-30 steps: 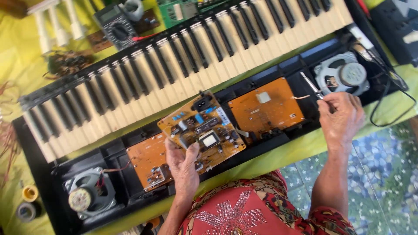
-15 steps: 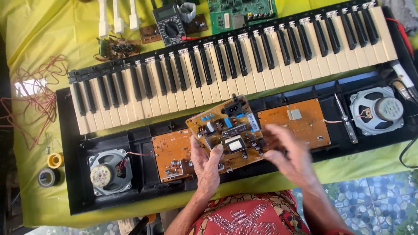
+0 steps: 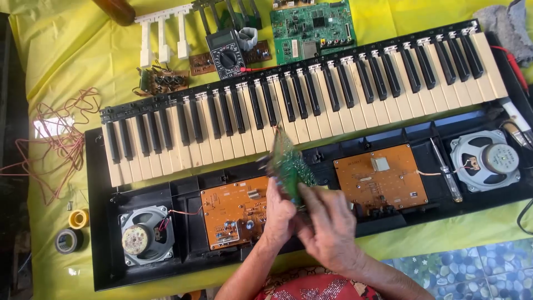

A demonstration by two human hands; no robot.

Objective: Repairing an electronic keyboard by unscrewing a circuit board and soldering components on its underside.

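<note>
Opened electronic keyboard (image 3: 311, 94) lying across the yellow-covered bench (image 3: 61, 61), keys on the far side, two orange circuit boards (image 3: 236, 214) and a speaker (image 3: 145, 236) at each end in the black near tray. Left hand (image 3: 277, 214) and right hand (image 3: 330, 225) both closed on a green circuit board (image 3: 290, 166), held tilted on edge above the tray's middle, between the orange boards. Multimeter (image 3: 225, 53) and a second green board (image 3: 311, 28) far of the keys; screwdriver (image 3: 446, 169) right, tape rolls (image 3: 72, 230) near left.
</note>
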